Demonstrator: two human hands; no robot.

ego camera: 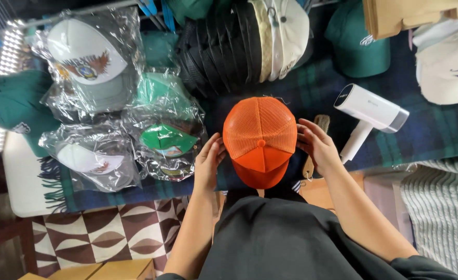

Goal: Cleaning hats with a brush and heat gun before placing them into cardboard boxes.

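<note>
Both hands — left hand & right hand — cup the orange mesh-backed cap between them, fingers spread on its sides, brim pointing twd person.

Both forearms are bare and reach forward from the bottom of the view. The left hand and the right hand face each other, palms inward, fingers loosely spread and slightly curved.
</note>
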